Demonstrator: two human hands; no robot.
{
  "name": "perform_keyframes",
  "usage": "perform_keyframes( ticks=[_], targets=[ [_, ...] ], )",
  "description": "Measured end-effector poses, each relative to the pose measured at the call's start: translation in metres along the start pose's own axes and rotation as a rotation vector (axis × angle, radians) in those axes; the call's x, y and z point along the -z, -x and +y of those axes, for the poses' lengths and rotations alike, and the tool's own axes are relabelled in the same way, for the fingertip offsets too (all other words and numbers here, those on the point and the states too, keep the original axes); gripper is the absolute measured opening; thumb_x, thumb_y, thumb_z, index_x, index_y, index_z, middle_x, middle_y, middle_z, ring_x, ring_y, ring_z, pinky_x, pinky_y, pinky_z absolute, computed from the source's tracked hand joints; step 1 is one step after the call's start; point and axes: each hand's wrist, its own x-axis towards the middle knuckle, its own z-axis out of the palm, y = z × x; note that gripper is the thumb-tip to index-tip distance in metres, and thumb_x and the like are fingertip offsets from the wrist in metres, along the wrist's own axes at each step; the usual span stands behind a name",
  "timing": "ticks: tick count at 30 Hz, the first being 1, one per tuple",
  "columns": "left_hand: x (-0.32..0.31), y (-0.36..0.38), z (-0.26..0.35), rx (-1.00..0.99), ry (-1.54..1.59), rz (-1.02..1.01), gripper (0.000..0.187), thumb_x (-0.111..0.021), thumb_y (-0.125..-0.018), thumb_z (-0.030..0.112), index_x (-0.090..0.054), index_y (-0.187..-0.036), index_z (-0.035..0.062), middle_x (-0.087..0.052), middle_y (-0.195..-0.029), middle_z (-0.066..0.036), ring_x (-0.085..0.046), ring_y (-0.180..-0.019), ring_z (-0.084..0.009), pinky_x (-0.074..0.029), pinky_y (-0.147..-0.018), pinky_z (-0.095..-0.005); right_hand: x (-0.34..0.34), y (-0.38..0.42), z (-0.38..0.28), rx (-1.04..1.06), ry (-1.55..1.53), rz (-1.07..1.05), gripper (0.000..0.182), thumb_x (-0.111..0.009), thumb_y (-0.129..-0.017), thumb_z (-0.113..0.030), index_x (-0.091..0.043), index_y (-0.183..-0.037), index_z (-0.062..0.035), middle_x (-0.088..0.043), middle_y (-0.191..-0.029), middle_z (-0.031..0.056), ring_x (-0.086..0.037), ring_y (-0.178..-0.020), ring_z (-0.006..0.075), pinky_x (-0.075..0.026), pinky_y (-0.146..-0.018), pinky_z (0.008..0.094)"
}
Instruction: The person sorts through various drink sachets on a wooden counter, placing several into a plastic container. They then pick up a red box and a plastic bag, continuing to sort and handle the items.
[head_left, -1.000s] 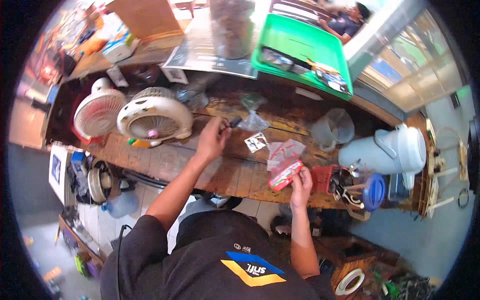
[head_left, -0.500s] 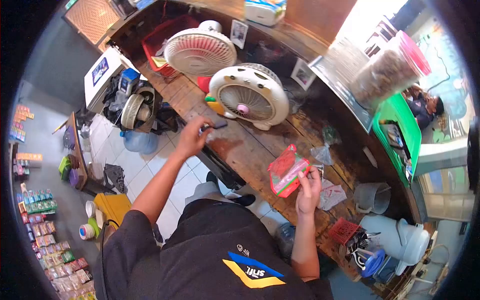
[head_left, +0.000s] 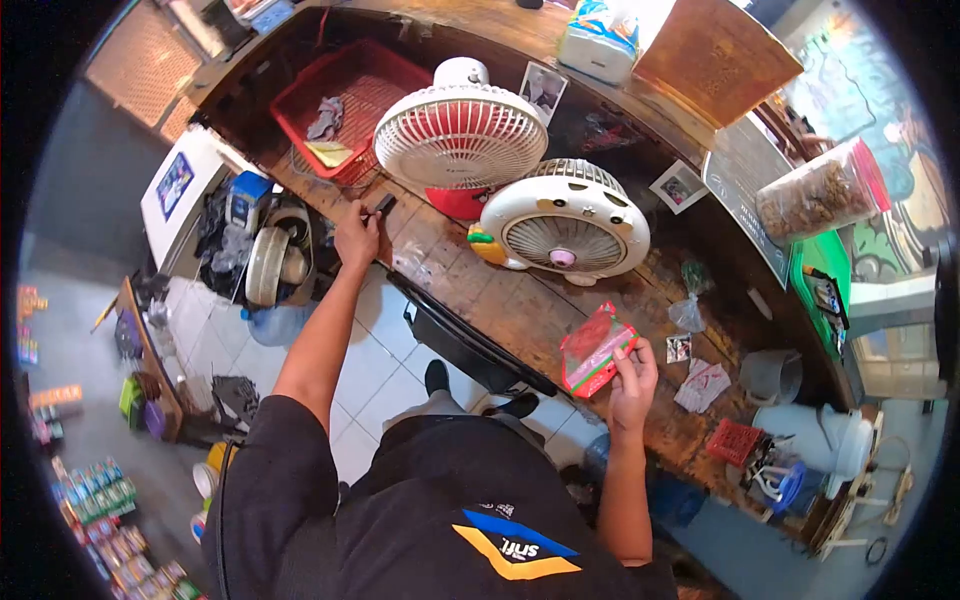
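Observation:
My left hand [head_left: 357, 240] is closed on a small dark oblong object [head_left: 384, 205] whose kind I cannot make out, at the table's edge near the red basket. In my right hand [head_left: 632, 385], thumb and fingers pinch the edge of a clear plastic zip bag [head_left: 596, 352] with red and green borders, over the front of the wooden table. Whatever the bag contains is hard to make out. Beyond it stands a white animal-shaped fan [head_left: 565, 225], with a second white round fan [head_left: 460, 140] to its left.
A red basket [head_left: 395, 72] with a cloth and yellow paper sits at the far left of the wooden table [head_left: 490, 310]. Crumpled paper [head_left: 702, 386], a grey pitcher [head_left: 772, 377] and a light-blue jug [head_left: 815, 440] are on the right. A tilted jar [head_left: 825, 192] stands behind.
The camera view has shifted. My left hand, with the dark object, has moved left along the table edge towards the red basket. My right hand still holds the zip bag.

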Motion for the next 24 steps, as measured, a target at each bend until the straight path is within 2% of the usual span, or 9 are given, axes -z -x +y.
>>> perform_keyframes(
  ticks=[4, 9, 10, 11, 12, 15, 17, 22, 24],
  targets=[
    [-0.013, -0.022, -0.009, 0.021, 0.118, -0.065, 0.015, -0.068, -0.080, 0.016, -0.059, -0.090, 0.0088, -0.065, -0.085, -0.014, -0.063, -0.083, -0.0346, -0.048, -0.070, -0.0434, -0.017, 0.013, 0.010, 0.019, 0.018, 0.139, 0.009, -0.056, -0.089, -0.004, -0.053, -0.098, -0.0029, -0.060, -0.094, 0.0026, -0.054, -0.087, 0.0089, -0.041, -0.081, 0.0238],
    [-0.001, -0.019, 0.008, -0.392, 0.026, 0.148, 0.023, -0.069, -0.078, 0.016, -0.059, -0.095, 0.0041, -0.060, -0.097, -0.016, -0.056, -0.096, -0.0352, -0.042, -0.082, -0.0442, -0.017, 0.033, 0.013, 0.001, -0.014, 0.263, 0.013, -0.057, -0.090, -0.007, -0.053, -0.102, -0.0054, -0.060, -0.094, 0.0016, -0.057, -0.085, 0.0090, -0.045, -0.079, 0.0240],
    [0.004, -0.006, 0.016, -0.379, 0.127, 0.045, 0.024, -0.069, -0.076, 0.016, -0.058, -0.094, 0.0027, -0.058, -0.098, -0.016, -0.054, -0.096, -0.0358, -0.041, -0.083, -0.0444, -0.018, 0.038, 0.010, -0.024, -0.013, 0.312, 0.011, -0.057, -0.090, -0.008, -0.054, -0.101, -0.0057, -0.059, -0.093, 0.0008, -0.057, -0.086, 0.0084, -0.044, -0.078, 0.0237],
    [0.007, 0.012, 0.030, -0.460, 0.190, 0.103, 0.023, -0.068, -0.076, 0.014, -0.057, -0.092, 0.0016, -0.056, -0.092, -0.016, -0.053, -0.091, -0.0350, -0.041, -0.081, -0.0431, -0.016, 0.041, 0.012, 0.026, -0.021, 0.366, 0.010, -0.058, -0.090, -0.008, -0.055, -0.099, -0.0055, -0.059, -0.091, -0.0001, -0.055, -0.082, 0.0075, -0.043, -0.073, 0.0222],
    [0.017, 0.035, 0.048, -0.419, 0.220, -0.028, 0.021, -0.067, -0.078, 0.014, -0.057, -0.091, 0.0017, -0.056, -0.091, -0.016, -0.054, -0.090, -0.0345, -0.042, -0.079, -0.0422, -0.011, 0.044, 0.016, 0.073, -0.028, 0.419, 0.010, -0.059, -0.089, -0.008, -0.055, -0.098, -0.0052, -0.059, -0.089, -0.0009, -0.054, -0.078, 0.0066, -0.043, -0.068, 0.0206],
    [0.025, 0.090, 0.101, -0.724, 0.568, -0.314, 0.017, -0.071, -0.078, 0.007, -0.058, -0.088, 0.0025, -0.059, -0.084, -0.014, -0.058, -0.078, -0.0314, -0.046, -0.070, -0.0374, 0.018, 0.054, 0.028, 0.157, -0.021, 0.490, 0.008, -0.056, -0.090, -0.009, -0.056, -0.096, -0.0043, -0.056, -0.088, -0.0018, -0.050, -0.082, 0.0063, -0.040, -0.075, 0.0213],
    [0.016, 0.120, 0.140, -0.791, 0.684, -0.523, 0.018, -0.073, -0.076, 0.007, -0.060, -0.087, 0.0041, -0.061, -0.083, -0.012, -0.059, -0.077, -0.0306, -0.047, -0.068, -0.0373, 0.028, 0.058, 0.024, 0.180, -0.008, 0.523, 0.008, -0.052, -0.092, -0.011, -0.055, -0.095, -0.0041, -0.055, -0.090, -0.0015, -0.049, -0.085, 0.0068, -0.039, -0.079, 0.0226],
    [-0.018, 0.171, 0.254, -1.029, 0.695, -0.671, 0.028, -0.075, -0.077, 0.018, -0.058, -0.094, 0.0025, -0.059, -0.090, -0.014, -0.058, -0.086, -0.0339, -0.048, -0.073, -0.0386, 0.074, 0.068, 0.016, 0.174, -0.040, 0.634, 0.007, -0.050, -0.093, -0.011, -0.055, -0.095, -0.0056, -0.054, -0.090, -0.0017, -0.048, -0.085, 0.0067, -0.039, -0.079, 0.0226],
    [-0.040, 0.190, 0.293, -1.107, 0.549, -0.715, 0.041, -0.073, -0.080, 0.030, -0.055, -0.103, 0.0021, -0.058, -0.103, -0.018, -0.057, -0.094, -0.0366, -0.048, -0.077, -0.0413, 0.096, 0.073, 0.012, 0.167, -0.031, 0.673, 0.008, -0.049, -0.094, -0.011, -0.055, -0.095, -0.0062, -0.054, -0.090, -0.0018, -0.048, -0.084, 0.0065, -0.039, -0.079, 0.0225]
  ],
)
